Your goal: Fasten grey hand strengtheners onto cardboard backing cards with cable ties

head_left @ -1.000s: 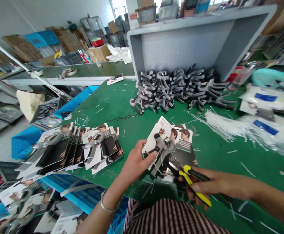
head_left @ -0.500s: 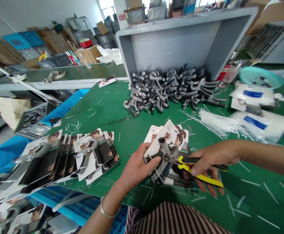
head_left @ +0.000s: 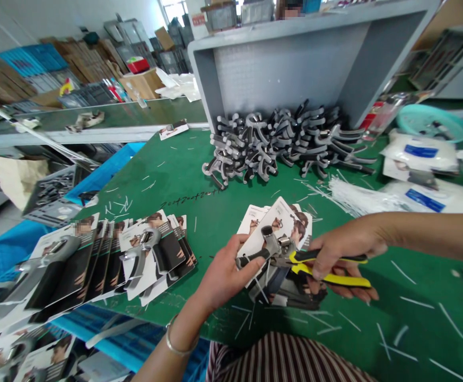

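My left hand (head_left: 231,270) is closed around a grey-and-black hand tool with a coil spring (head_left: 270,237) and the printed card (head_left: 273,212) beneath it. The thumb presses on the tool's dark handle. My right hand (head_left: 340,260) grips yellow-and-black pliers (head_left: 344,278) from the right, their handles spread a little. The pliers' jaws meet the middle of the held tool, near a thin white cable tie (head_left: 261,289); whether they bite on a tie is hidden. More printed cards (head_left: 251,217) lie under the held one.
Behind lies a heap of similar hand tools (head_left: 263,143) before a tipped grey bin (head_left: 279,69). Carded tools (head_left: 147,254) overlap in a row at left. A bundle of white cable ties (head_left: 354,199), plastic bags (head_left: 422,151) and a turquoise basin (head_left: 434,122) stand right. Tie offcuts litter the green table.
The pliers have turned so their handles lie more level, and my right hand has shifted slightly right and up. My left hand keeps its hold on the tool and card. The view has shifted slightly.
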{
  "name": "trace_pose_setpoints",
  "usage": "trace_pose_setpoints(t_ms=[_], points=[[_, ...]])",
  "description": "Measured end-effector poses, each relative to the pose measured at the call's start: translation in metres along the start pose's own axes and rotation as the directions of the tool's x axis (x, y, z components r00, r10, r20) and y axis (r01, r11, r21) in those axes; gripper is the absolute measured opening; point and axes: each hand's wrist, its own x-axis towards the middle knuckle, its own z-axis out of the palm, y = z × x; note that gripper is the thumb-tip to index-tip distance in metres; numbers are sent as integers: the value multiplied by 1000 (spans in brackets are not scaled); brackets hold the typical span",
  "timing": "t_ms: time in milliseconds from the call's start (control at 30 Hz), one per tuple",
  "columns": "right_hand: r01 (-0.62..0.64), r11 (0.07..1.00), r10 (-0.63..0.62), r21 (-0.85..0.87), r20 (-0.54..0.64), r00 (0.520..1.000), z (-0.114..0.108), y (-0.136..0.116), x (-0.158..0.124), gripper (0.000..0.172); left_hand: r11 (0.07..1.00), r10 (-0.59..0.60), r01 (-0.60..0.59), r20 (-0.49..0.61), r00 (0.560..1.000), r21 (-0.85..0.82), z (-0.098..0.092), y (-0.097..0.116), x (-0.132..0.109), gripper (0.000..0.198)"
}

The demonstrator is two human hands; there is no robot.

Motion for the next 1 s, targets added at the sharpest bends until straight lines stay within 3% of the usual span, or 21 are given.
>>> trace_pose_setpoints(t_ms=[100,167,233,300,367,400,467,533,600,667,767,867,1000], points=[[127,992,-127,-16,-223,966,11,19,16,27,999,-21,20,-8,1000,-36,2,-8,1,35],[177,973,-222,-149,-377,899,21,34,28,30,996,-44,43,-8,999,-81,4,-14,2,35],[150,897,-369,-416,-517,772,30,47,36,29,985,-85,84,-4,996,-151,7,-20,1,36],[40,746,-539,-665,-567,623,37,56,39,23,952,-168,166,15,986,-259,9,-24,0,38],[-17,642,-633,-767,-542,553,46,61,38,20,877,-281,282,60,958,-389,12,-27,0,43],[23,645,-643,-764,-527,557,50,63,38,20,832,-325,317,64,944,-455,14,-28,0,45],[239,738,-622,-631,-499,603,61,65,40,27,755,-360,295,5,933,-585,21,-27,2,48],[506,806,-592,-308,-413,692,70,66,49,37,702,-345,177,-113,932,-690,32,-24,6,47],[666,744,-626,65,-282,727,77,69,66,49,658,-323,59,-210,923,-751,44,-18,10,46],[715,616,-696,331,-198,691,80,72,85,59,631,-305,-18,-269,913,-776,54,-11,15,43],[725,487,-762,488,-169,626,81,76,109,60,622,-287,-75,-317,904,-779,64,-3,17,41],[720,438,-791,538,-149,593,80,75,117,62,624,-298,-79,-330,896,-778,69,1,16,43],[691,430,-799,581,-112,591,75,71,117,65,588,-316,-89,-329,890,-804,73,3,13,40]])
